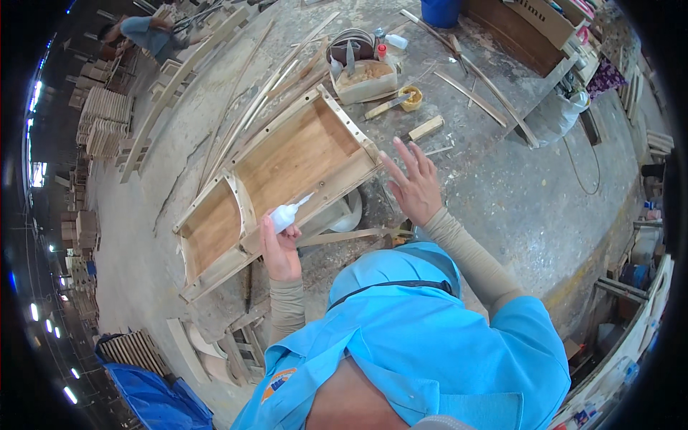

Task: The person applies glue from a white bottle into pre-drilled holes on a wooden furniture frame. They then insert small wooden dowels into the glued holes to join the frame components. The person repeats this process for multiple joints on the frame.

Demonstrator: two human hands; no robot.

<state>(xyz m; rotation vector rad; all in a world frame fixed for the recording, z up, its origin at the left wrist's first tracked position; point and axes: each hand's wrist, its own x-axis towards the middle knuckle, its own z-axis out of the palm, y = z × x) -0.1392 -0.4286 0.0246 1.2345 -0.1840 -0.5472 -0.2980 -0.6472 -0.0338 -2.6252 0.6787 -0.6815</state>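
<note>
My left hand (281, 252) is closed around a small white squeeze bottle (282, 218) with a thin nozzle that points up and to the right. It is held over the near side rail of a wooden frame (337, 176). A light brown panel (295, 152) fills the frame, and a curved crosspiece (244, 201) divides it into two parts. Small dark holes run along its rails. My right hand (416, 183), fingers spread and holding nothing, is by the frame's right corner; whether a fingertip touches the wood I cannot tell.
Beyond the frame stand a plastic tub of brown material (367, 84), a yellow cup (411, 99) and a wooden-handled tool (426, 128). Long wood strips (269, 89) lie at the far left. A cardboard box (516, 32) is at the far right. Another person (147, 36) works at the far left.
</note>
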